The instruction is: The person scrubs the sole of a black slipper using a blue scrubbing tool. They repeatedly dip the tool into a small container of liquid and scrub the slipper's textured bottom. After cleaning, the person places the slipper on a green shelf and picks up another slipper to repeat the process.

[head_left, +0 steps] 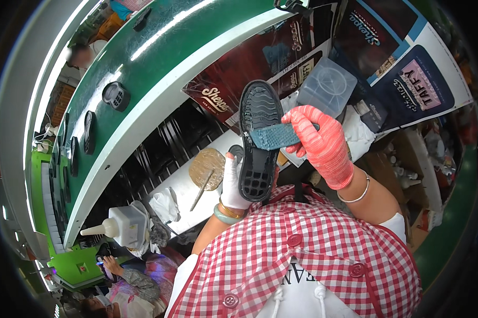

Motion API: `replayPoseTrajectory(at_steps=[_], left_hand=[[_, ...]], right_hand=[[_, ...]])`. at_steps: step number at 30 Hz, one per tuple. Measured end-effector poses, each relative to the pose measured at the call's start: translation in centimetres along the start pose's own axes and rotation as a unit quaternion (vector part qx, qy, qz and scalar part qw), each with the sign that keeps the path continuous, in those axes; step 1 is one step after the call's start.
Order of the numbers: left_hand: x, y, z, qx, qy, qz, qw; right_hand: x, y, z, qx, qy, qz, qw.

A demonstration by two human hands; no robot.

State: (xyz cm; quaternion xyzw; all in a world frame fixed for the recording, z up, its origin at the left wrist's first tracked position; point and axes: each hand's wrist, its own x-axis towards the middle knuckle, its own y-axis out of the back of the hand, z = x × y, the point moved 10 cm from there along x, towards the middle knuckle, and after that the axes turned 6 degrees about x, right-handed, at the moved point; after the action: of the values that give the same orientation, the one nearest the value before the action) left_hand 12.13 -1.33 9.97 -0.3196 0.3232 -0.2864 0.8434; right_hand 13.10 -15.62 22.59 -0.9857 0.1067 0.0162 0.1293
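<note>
Clamped between thumb and fingers of the coral-gloved right grip (324, 148) at 3 o'clock: a blue textured strip (273, 138), laid crosswise over a black shoe sole (260, 106). Steadied from 7 o'clock by the white-gloved left grip (232, 183), closed on the sole's edge, most of its fingers hidden underneath. Held mid-scene, patterned face up, long axis running 12 to 6, gridded end close to a checked apron (313, 228).

Possible trouble, by judgement: a skid of the strip past the sole's 9 o'clock rim toward the left thumb, from too hard a sideways push; a twist of the sole out of the left hold, from pressure well above the supporting hand; a snag against the apron, from a pull toward 6.

Tightest at 2 o'clock, with a clear plastic container (326, 87) near the right knuckles, and at 8, with a brown disc (207, 168) and thin stick (201, 190) on the white surface (210, 200). Farther out at 8, a nozzled bottle (127, 225). Bounded toward 10 by the pale curved rim (109, 159) of a green belt (159, 63), well apart from both hands. Most open toward 9, over dark slats (170, 138), depth hard to tell.
</note>
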Motion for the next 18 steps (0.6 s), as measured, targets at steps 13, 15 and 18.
replayPoseTrajectory(at_steps=[13,15,18], left_hand=[[1.2,0.5,-0.2,0.021,-0.035,0.052,0.998],[1.7,0.9,0.0,0.028,-0.058,0.043,0.997],[2.2,0.7,0.3,-0.018,-0.065,0.032,0.997]], right_hand=[[-0.9,-0.4,-6.1,-0.244,0.397,-0.037,0.884],[-3.3,-2.8,-6.1,-0.397,0.485,-0.069,0.776],[-4.6,-3.3,-5.1,-0.399,0.398,-0.116,0.818]])
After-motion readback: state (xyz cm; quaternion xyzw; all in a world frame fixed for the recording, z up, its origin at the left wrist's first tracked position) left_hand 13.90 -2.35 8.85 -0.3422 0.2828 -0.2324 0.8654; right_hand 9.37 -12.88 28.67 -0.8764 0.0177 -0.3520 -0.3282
